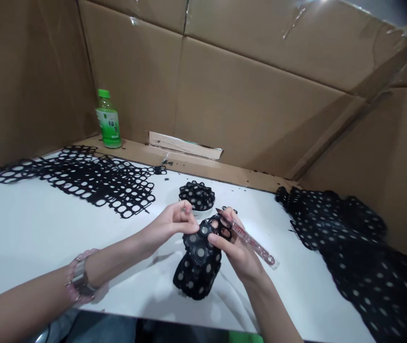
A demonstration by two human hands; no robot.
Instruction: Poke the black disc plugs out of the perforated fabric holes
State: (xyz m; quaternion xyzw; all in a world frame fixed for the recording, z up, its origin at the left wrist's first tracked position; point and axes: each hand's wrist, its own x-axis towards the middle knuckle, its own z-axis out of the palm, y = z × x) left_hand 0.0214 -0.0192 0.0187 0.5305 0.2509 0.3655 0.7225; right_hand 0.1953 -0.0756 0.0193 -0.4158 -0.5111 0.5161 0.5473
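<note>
A black sheet with pale round dots (198, 267) hangs between my hands over the white table. My left hand (179, 220) is closed, its thumb and finger pinching the sheet's upper left edge. My right hand (237, 243) grips the upper right part, thumb in front, where open black rings show. That same hand also holds a slim pointed tool with a clear, red-marked handle (255, 247), its dark tip pointing up and left. Just behind the hands, a small white dish (205, 213) carries a heap of dotted black pieces (196, 194).
Black ring netting (99, 178) lies at the left. Dotted black sheets (363, 257) are piled at the right. A green bottle (109, 125) stands at the back left. Cardboard walls (242, 100) enclose the white table (17, 228). Small black scraps lie along the back edge.
</note>
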